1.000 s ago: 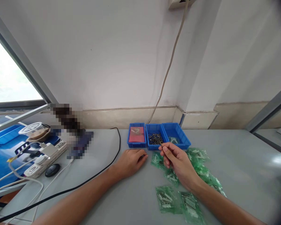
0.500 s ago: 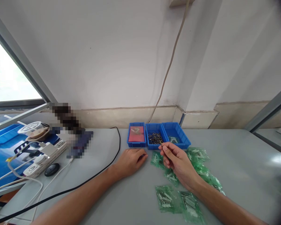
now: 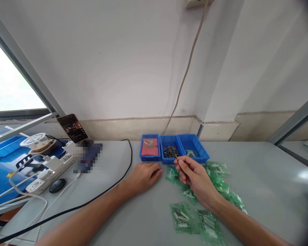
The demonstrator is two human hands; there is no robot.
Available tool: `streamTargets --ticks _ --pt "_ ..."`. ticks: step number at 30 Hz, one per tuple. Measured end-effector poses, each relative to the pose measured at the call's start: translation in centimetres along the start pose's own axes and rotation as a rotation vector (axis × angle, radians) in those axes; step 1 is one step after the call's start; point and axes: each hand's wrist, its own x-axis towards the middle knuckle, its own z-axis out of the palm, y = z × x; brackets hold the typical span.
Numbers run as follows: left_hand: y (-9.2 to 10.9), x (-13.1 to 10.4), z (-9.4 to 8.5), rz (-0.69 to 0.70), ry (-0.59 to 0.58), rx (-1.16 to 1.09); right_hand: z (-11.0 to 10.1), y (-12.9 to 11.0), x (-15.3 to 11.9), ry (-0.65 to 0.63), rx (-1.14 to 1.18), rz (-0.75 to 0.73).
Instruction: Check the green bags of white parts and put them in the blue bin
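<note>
My left hand (image 3: 144, 176) rests on the grey table with its fingers curled together; whatever they might hold is hidden. Just in front of the screw bin, my right hand (image 3: 191, 174) is pinched on something too small to make out. Dark screws fill part of the middle blue bin (image 3: 170, 160). To its left is a blue bin (image 3: 150, 158) with a red sheet and small pale pieces. The right blue bin (image 3: 202, 154) contains a few small pale pieces. Green bags (image 3: 181, 218) of white plugs and screws lie near and under my right hand.
A black cable (image 3: 102, 194) crosses the table on the left. Beyond it are a black mouse (image 3: 57, 185), a power strip (image 3: 38, 182), white cords, a propped phone (image 3: 73, 128) and a lidded cup (image 3: 39, 141). A wall stands behind the bins.
</note>
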Motion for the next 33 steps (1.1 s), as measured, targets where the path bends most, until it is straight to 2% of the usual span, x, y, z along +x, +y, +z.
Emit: streamTargets --ticks 17,33 --pt "0.1 0.02 -0.13 0.004 -0.012 0.013 -0.06 0.15 0.05 0.006 -0.076 -0.071" --pt "0.24 0.06 -0.28 0.001 -0.008 0.019 -0.23 0.06 -0.08 0.076 -0.224 -0.136"
